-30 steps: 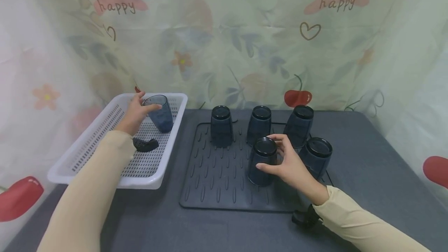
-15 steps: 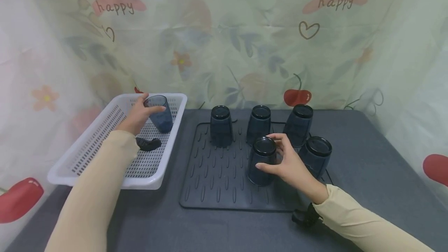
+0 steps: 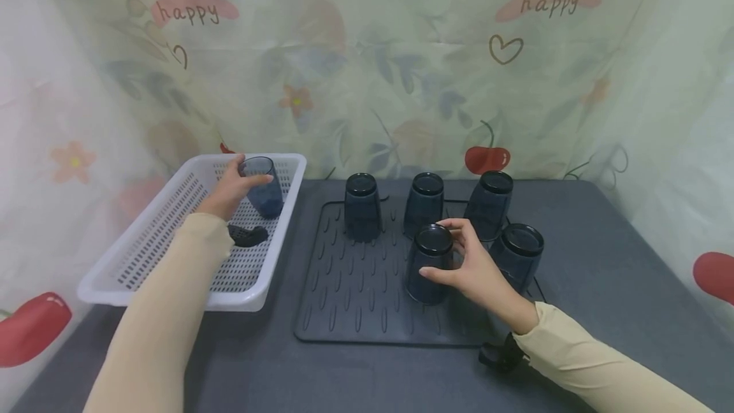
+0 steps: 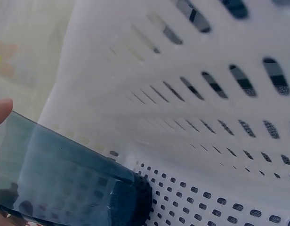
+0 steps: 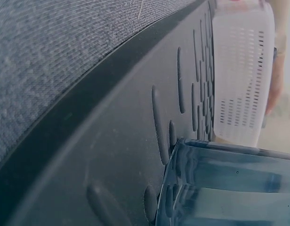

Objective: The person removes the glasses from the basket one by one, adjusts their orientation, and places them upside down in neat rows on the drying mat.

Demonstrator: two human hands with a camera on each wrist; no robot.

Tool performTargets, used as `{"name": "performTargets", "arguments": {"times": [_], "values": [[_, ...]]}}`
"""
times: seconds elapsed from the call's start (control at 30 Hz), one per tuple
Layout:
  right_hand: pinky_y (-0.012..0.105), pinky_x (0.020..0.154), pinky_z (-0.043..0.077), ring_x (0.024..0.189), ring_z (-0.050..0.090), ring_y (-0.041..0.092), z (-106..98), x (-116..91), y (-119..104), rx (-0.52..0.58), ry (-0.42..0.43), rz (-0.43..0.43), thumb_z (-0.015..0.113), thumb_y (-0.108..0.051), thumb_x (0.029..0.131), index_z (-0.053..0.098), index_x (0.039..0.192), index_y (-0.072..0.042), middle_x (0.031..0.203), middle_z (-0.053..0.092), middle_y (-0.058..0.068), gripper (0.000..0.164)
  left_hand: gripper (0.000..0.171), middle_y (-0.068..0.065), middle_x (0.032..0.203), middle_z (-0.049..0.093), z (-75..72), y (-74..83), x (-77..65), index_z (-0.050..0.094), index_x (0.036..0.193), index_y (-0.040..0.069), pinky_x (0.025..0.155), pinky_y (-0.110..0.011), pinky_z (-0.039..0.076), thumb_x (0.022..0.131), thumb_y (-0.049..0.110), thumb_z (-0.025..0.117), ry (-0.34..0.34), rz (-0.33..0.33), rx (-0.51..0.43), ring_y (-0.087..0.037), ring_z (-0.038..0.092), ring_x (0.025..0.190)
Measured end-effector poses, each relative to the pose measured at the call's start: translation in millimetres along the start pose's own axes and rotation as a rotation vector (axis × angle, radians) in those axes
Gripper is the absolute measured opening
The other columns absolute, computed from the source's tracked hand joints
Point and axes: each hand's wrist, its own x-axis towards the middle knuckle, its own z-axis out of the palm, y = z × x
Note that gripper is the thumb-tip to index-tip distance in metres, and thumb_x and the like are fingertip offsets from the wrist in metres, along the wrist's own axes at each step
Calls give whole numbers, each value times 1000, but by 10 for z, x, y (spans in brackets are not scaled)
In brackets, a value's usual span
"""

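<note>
In the head view, my left hand (image 3: 225, 191) reaches into a white perforated basket (image 3: 269, 260) on the left. Its thumb and fingers hold a blue tinted drinking glass (image 3: 267, 197) near the rim, mouth up. The left wrist view shows that glass (image 4: 65, 174) with its base down at the basket floor and a fingertip (image 4: 3, 110) at its rim. My right hand (image 3: 478, 273) grips a second blue glass (image 3: 425, 289), which stands upside down on a dark ridged drying mat (image 3: 350, 301). In the right wrist view, this glass's rim (image 5: 175, 183) rests against the mat.
Several more upside-down glasses stand on the mat: one at the back left (image 3: 362, 212), others at the back middle (image 3: 423, 212) and right, and one (image 3: 518, 263) just behind my right hand. A patterned curtain (image 3: 355, 81) hangs along the table's back edge.
My left hand has shifted slightly right, closing in around the glass in the basket. My right hand and its glass have stayed put.
</note>
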Motion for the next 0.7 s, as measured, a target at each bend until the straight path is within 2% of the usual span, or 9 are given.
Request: {"name": "performTargets", "arguments": {"times": [0.23, 0.47, 0.7], "values": [[58, 99, 44, 135, 41, 40, -1, -8, -12, -3, 3, 2, 82, -20, 78, 32, 137, -15, 131, 44, 14, 78, 96, -13, 161, -14, 23, -8, -12, -15, 154, 14, 121, -49, 8, 95, 21, 60, 22, 7, -5, -32, -6, 149], [59, 99, 44, 135, 41, 41, 5, -4, -9, -5, 6, 7, 82, -20, 78, 32, 137, -15, 131, 44, 15, 78, 97, -16, 162, -9, 49, 31, -89, -10, 155, 13, 120, -52, 10, 93, 31, 64, 63, 1, 37, -35, -1, 149], [60, 103, 40, 135, 40, 40, 3, -3, -1, -10, 6, 0, 82, -21, 78, 32, 137, -15, 132, 43, 15, 78, 94, -18, 162, -5, 49, -8, -77, -10, 155, 17, 119, -55, 11, 95, 32, 61, 59, -5, 53, -37, 2, 149]]}}
